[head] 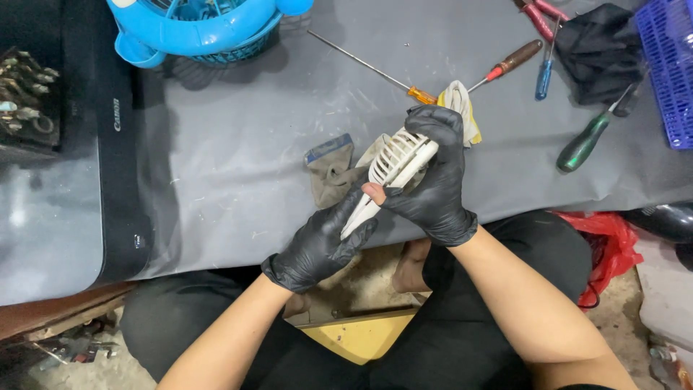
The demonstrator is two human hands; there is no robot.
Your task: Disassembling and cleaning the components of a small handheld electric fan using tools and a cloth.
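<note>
**Tech A:** Forearms enter from the bottom of the frame, both bare up to black gloves. Report hand status, head view.

**Tech B:** Left hand (321,242), lower centre: fingers wrapped around the narrow handle end of a small white handheld fan (393,170). One fingertip shows through a tear in the glove, touching the fan body. Right hand (433,173), centre: clenched over the round slotted grille end of the same fan, fingers curled across its top.

**Tech A:** Fan position?

**Tech B:** Centre of frame, held between both hands, tilted with the grille end toward the upper right. It sits just above the near edge of the grey table cover (238,152).

**Tech A:** Items close to the hands?

**Tech B:** Crumpled grey cloth (330,170) on the cover, just left of the fan. Yellow-and-white rag (462,105) behind the right hand. Orange-handled screwdriver (375,70) with a long thin shaft, running toward the upper centre.

**Tech A:** Remaining layout?

**Tech B:** Upper right: red-and-brown-handled screwdriver (509,63), blue-handled screwdriver (545,72), green-handled screwdriver (586,141), black cloth (599,47), blue plastic basket (668,68) at the right edge. Upper left: blue plastic fan housing (195,29). Left edge: black printer (119,144). Lower right, below the table: red plastic bag (606,249). Bottom centre: yellow board (361,336) between the knees.
</note>
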